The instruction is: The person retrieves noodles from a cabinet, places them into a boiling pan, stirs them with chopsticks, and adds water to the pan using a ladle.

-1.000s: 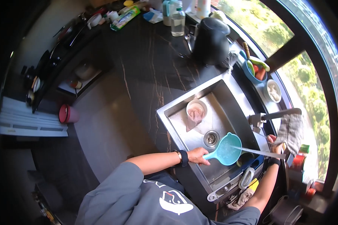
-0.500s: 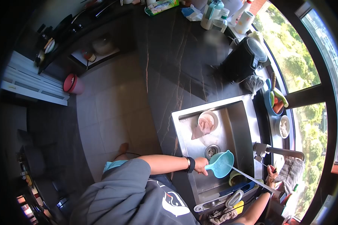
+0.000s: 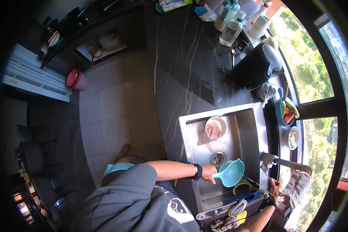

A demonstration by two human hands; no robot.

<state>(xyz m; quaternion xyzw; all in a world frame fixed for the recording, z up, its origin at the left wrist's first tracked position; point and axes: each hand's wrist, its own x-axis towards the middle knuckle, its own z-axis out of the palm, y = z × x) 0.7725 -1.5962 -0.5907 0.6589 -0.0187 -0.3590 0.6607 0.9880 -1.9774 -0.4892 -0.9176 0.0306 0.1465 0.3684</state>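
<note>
My left hand (image 3: 208,173) is closed round the handle of a teal ladle (image 3: 232,173), whose bowl is over the steel sink (image 3: 249,145), beside the drain. My right hand (image 3: 275,188) is at the sink's right edge, below the tap (image 3: 285,164), fingers bent; what they grip is hard to make out. A grey cloth (image 3: 299,187) hangs by the tap. In the sink, a white bowl (image 3: 221,124) holds pale pink meat (image 3: 211,132), part of which hangs over its rim. A green round item (image 3: 241,188) lies near the ladle.
A black kettle-like appliance (image 3: 255,66), a clear bottle (image 3: 231,32) and a knotted plastic bag (image 3: 266,92) stand on the dark counter (image 3: 174,65). Along the window are a blue bowl of vegetables (image 3: 281,116) and a white bowl (image 3: 290,138). A pink bin (image 3: 77,80) stands on the floor.
The water stream that ran into the ladle no longer shows. The view has shifted and turned. My right hand now appears lower, while my left hand keeps hold of the ladle.
</note>
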